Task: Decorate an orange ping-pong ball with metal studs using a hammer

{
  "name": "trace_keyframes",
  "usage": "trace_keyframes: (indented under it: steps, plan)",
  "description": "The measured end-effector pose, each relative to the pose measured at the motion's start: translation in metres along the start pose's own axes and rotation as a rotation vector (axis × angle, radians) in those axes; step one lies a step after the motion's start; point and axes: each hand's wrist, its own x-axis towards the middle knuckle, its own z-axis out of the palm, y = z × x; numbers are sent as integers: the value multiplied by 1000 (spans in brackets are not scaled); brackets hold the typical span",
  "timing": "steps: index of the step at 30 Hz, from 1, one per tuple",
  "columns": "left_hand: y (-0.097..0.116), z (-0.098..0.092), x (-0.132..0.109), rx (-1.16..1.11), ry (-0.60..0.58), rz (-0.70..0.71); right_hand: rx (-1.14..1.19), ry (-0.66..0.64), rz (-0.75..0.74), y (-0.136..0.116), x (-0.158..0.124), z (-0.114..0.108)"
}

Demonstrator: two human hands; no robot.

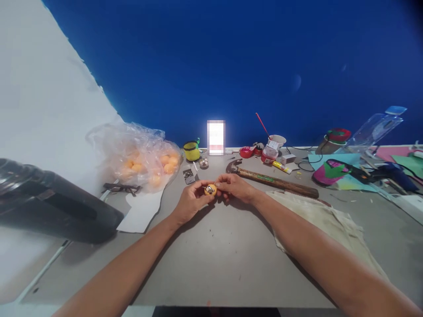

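Two hands work on a small ball, partly covered in silver

A person sits or stands at a grey table. The ball is held just above it, in the middle of the view; take it as the clock's centre, with twelve pointing away from the person. The left hand, at eight o'clock, grasps the ball between thumb and fingers. The right hand, at three, has its fingertips bent in against the ball's edge; whether they grip the ball or a tiny piece, I cannot tell.

The work looks part done: silver pieces sit on the ball's upper face, while orange shows around them. One silver ball, near twelve, looks more fully covered. The orange balls in the bag, at ten, look plain and untouched.

Counted: two hands; one ball in them; one silver ball; at least six orange balls, the rest blurred by the plastic. There is one dark tray of silver bits, too small to count, at ten, nearer than the bag. There is one yellow pot at eleven, one hammer near three, one cloth at four, one white cup at two, and one dark flask at nine.
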Motion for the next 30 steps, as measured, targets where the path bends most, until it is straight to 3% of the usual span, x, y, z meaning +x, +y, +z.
trace_keyframes:
  steps: [12, 20, 30]
  plan:
    - [-3, -4, 2, -3, -89, -25, -97, 6, -18, 2, 1, -1]
    - [0, -1, 3, 113, -29, 14, -269, -12, -56, 5, 3, -2]
    - [-2, -5, 2, 11, -75, -42, -199, -1, -61, 7, 3, -6]
